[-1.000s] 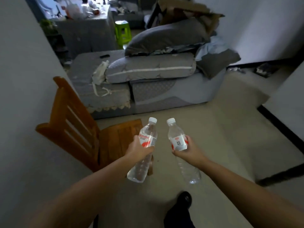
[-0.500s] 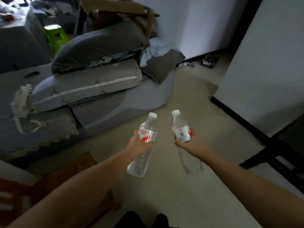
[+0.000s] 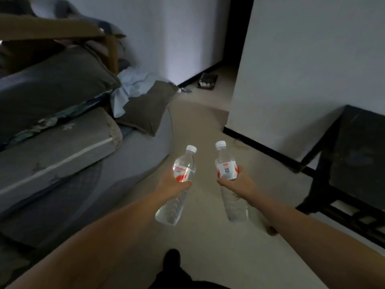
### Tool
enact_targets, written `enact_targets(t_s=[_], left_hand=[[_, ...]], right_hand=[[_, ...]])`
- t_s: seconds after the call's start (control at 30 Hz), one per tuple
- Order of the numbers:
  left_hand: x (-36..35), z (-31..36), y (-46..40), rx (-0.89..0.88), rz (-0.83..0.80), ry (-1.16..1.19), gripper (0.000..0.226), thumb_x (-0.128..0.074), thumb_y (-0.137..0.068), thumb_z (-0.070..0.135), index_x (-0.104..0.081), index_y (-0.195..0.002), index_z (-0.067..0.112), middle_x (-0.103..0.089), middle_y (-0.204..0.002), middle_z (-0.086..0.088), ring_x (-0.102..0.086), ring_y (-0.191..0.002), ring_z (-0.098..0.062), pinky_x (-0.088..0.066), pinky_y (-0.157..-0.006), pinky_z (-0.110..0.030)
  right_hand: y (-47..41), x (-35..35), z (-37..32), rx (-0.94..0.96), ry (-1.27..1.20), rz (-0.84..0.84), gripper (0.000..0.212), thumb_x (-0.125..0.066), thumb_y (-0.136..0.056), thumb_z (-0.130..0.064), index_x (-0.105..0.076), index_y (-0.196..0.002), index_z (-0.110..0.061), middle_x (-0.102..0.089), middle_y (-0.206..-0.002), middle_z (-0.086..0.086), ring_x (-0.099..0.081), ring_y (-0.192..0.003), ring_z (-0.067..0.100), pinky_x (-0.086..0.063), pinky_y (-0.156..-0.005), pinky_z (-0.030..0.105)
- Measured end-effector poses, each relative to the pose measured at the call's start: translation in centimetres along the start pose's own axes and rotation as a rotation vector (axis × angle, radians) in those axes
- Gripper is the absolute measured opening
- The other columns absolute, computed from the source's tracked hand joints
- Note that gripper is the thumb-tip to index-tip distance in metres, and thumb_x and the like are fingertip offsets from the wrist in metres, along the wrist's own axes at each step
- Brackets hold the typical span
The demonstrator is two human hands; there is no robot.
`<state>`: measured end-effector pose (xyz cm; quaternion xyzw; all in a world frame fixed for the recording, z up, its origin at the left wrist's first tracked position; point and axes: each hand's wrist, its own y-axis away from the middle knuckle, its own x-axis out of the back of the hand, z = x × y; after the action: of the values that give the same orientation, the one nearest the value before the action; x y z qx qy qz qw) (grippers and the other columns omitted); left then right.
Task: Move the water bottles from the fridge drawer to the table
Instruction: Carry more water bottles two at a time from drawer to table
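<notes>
Dim room seen from the head view; pale beige floor [image 3: 208, 122] is shown running from the foreground toward a dark doorway gap [image 3: 235, 38] between two white walls. Left side is taken up by a grey sofa [image 3: 145, 159] piled with cushions [image 3: 58, 84] and a dark pillow [image 3: 145, 109] at its end. A dark counter [image 3: 358, 155] with black legs is seen at right, against the white wall [image 3: 312, 59] with a black skirting. A small dark object [image 3: 207, 81] is lying on the floor near the far wall.

Two water bottles are held upright-tilted over open floor, between sofa edge and counter, well apart from both. Left bottle [image 3: 181, 174] is gripped around its middle by the left hand [image 3: 173, 184], grip clenched on it. Right bottle [image 3: 227, 170] is gripped at the label by the right hand [image 3: 237, 184], grip clenched likewise. The bottles are near each other, not touching. A dark shoe [image 3: 171, 259] is visible on the floor below.
</notes>
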<state>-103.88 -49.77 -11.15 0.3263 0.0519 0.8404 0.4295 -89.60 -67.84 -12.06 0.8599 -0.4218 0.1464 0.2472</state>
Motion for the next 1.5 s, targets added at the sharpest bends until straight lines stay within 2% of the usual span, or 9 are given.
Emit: enact_targets(t_s=[0.13,0.4,0.53,0.67,0.83,1.0,1.13,1.33,1.5], left_hand=[[3.5,3.4,-8.2,-0.059,-0.016,-0.009,0.037,-0.077,-0.075,0.020,-0.046,-0.090,0.032,-0.053,-0.082,0.012,-0.056,-0.074,-0.006,-0.041,-0.059,-0.015],[3.2,9.0,-20.9,-0.071,-0.124,-0.128,0.063,-0.078,-0.068,0.042,-0.046,-0.119,0.023,-0.059,-0.100,0.005,-0.061,-0.091,-0.020,-0.048,-0.077,-0.030],[-1.1,12.4,-26.1,-0.104,-0.217,-0.142,0.074,-0.076,-0.051,0.048,-0.048,-0.115,0.024,-0.064,-0.105,0.000,-0.064,-0.092,-0.021,-0.055,-0.086,-0.038],[-6.2,18.3,-31.2,-0.150,-0.272,-0.186,0.062,-0.077,-0.068,0.037,-0.043,-0.118,0.022,-0.059,-0.106,0.000,-0.060,-0.095,-0.024,-0.049,-0.081,-0.031],[-12.2,26.7,-37.5,-0.183,-0.347,-0.167,0.060,-0.077,-0.065,0.039,-0.039,-0.110,0.029,-0.060,-0.109,-0.001,-0.061,-0.097,-0.023,-0.050,-0.087,-0.036],[-18.3,35.3,-42.4,-0.281,-0.358,-0.196,0.074,-0.078,-0.057,0.043,-0.047,-0.120,0.020,-0.063,-0.111,-0.003,-0.062,-0.097,-0.024,-0.050,-0.086,-0.033],[-24.0,40.2,-45.1,-0.325,-0.444,-0.247,0.064,-0.077,-0.071,0.037,-0.042,-0.121,0.019,-0.057,-0.109,-0.002,-0.057,-0.093,-0.022,-0.045,-0.079,-0.031],[-33.4,45.9,-48.5,-0.396,-0.623,-0.352,0.064,-0.076,-0.073,0.038,-0.041,-0.123,0.019,-0.059,-0.112,-0.004,-0.059,-0.099,-0.025,-0.049,-0.084,-0.035],[-42.5,53.1,-52.9,-0.522,-0.778,-0.478,0.065,-0.076,-0.071,0.040,-0.041,-0.123,0.021,-0.060,-0.114,-0.004,-0.061,-0.099,-0.025,-0.052,-0.090,-0.040]], right_hand=[[-5.9,-0.3,-4.0,-0.041,-0.061,0.084,0.060,-0.079,-0.060,-0.039,-0.055,-0.113,-0.022,-0.068,-0.095,-0.003,-0.067,-0.082,0.014,-0.053,-0.057,0.025],[-14.6,1.9,-5.6,-0.123,-0.131,0.195,0.055,-0.081,-0.069,-0.026,-0.054,-0.116,-0.017,-0.067,-0.101,0.003,-0.066,-0.087,0.019,-0.048,-0.066,0.024],[-19.0,5.0,-4.0,-0.204,-0.132,0.258,0.072,-0.081,-0.071,-0.029,-0.044,-0.132,-0.017,-0.063,-0.116,0.005,-0.063,-0.099,0.021,-0.048,-0.076,0.029],[-24.8,10.4,-2.0,-0.246,-0.119,0.287,0.078,-0.081,-0.071,-0.032,-0.041,-0.136,-0.015,-0.062,-0.121,0.007,-0.062,-0.100,0.022,-0.048,-0.067,0.024],[-31.2,19.5,-1.6,-0.271,-0.137,0.352,0.077,-0.081,-0.072,-0.029,-0.038,-0.134,-0.016,-0.059,-0.116,0.005,-0.060,-0.102,0.023,-0.051,-0.084,0.034],[-35.7,28.6,0.1,-0.243,-0.190,0.439,0.092,-0.077,-0.049,-0.053,-0.045,-0.128,-0.019,-0.065,-0.109,0.002,-0.065,-0.100,0.023,-0.055,-0.087,0.040],[-37.2,33.3,2.2,-0.297,-0.272,0.502,0.082,-0.081,-0.061,-0.041,-0.042,-0.130,-0.019,-0.063,-0.111,0.006,-0.064,-0.100,0.023,-0.055,-0.090,0.046],[-39.6,39.1,6.0,-0.440,-0.331,0.643,0.076,-0.079,-0.076,-0.025,-0.036,-0.138,-0.017,-0.059,-0.114,0.003,-0.060,-0.099,0.019,-0.048,-0.068,0.024],[-43.3,46.2,9.1,-0.527,-0.415,0.789,0.081,-0.078,-0.077,-0.024,-0.030,-0.143,-0.016,-0.056,-0.116,0.002,-0.060,-0.101,0.018,-0.052,-0.076,0.028]])
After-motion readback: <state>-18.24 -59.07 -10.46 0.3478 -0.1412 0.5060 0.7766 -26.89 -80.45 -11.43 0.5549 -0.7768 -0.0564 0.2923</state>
